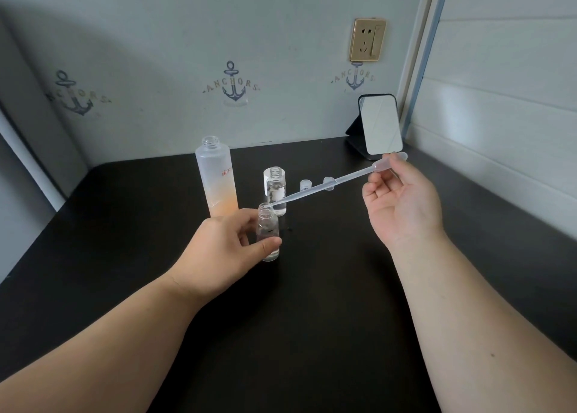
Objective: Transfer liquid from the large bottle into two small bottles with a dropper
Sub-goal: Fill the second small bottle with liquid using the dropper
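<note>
Obscured items, head view.
My left grip (pixel 224 244) covers the near small bottle's (pixel 268 225) left side; the white cap (pixel 266 178) sits half behind the second bottle (pixel 276 191); large bottle's (pixel 217 178) label unreadable.

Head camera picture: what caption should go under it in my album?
Right hand aims dropper into small bottle held by left hand.

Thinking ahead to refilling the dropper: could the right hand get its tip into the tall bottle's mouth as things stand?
Probably yes. The tall frosted bottle stands uncapped, its mouth open with nothing above it. The right hand holds the dropper by its bulb, tip at the small bottle just beside it.
</note>
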Available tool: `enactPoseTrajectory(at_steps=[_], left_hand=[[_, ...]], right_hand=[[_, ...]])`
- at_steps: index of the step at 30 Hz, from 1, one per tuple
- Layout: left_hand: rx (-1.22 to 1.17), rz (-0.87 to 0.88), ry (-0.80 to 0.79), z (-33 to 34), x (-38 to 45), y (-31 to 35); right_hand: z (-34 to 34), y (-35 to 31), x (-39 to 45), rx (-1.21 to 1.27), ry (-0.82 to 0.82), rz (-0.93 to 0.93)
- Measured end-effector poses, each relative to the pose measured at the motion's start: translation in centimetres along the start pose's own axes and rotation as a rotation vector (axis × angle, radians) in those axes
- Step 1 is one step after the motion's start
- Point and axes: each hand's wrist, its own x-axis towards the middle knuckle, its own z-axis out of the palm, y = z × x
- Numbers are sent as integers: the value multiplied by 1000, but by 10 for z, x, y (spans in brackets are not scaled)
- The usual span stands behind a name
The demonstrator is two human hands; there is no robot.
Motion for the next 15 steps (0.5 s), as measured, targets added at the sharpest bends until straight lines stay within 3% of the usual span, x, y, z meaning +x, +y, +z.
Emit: enactPoseTrajectory(at_steps=[15], left_hand=[[15, 86, 46, -2, 2, 2]], right_hand=[[1, -2, -2, -64, 66, 15]])
